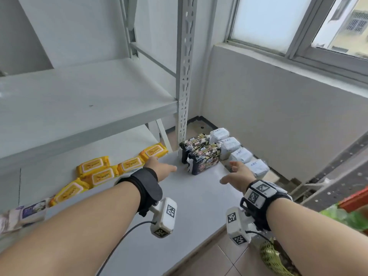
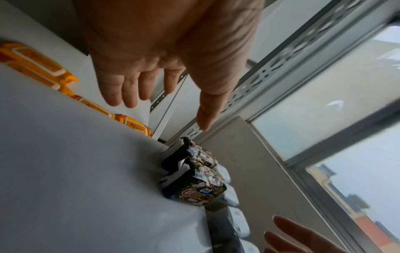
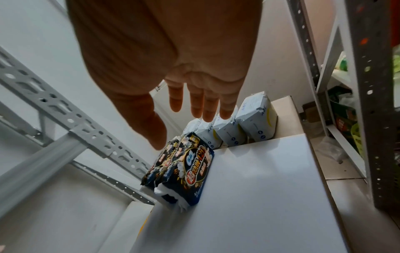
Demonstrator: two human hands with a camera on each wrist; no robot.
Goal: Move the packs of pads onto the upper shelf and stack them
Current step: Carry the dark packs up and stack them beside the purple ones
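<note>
Two black patterned packs of pads (image 1: 201,153) (image 2: 194,178) (image 3: 184,171) stand upright side by side at the far end of a white board (image 1: 189,206). Behind them to the right runs a row of several white packs (image 1: 237,152) (image 3: 240,126). My left hand (image 1: 161,166) (image 2: 151,89) hovers open just left of the black packs, fingers straight. On their right my right hand (image 1: 237,173) (image 3: 194,106) is open too, fingers spread above the white packs. Neither hand touches a pack. The upper shelf (image 1: 79,96) is a bare pale-grey board at the upper left.
Several yellow wipe packs (image 1: 99,172) lie on the lower shelf left of the board. A perforated white upright (image 1: 185,76) stands just behind the black packs. A wall and window are on the right, with another rack and green items (image 1: 348,216) at the right edge.
</note>
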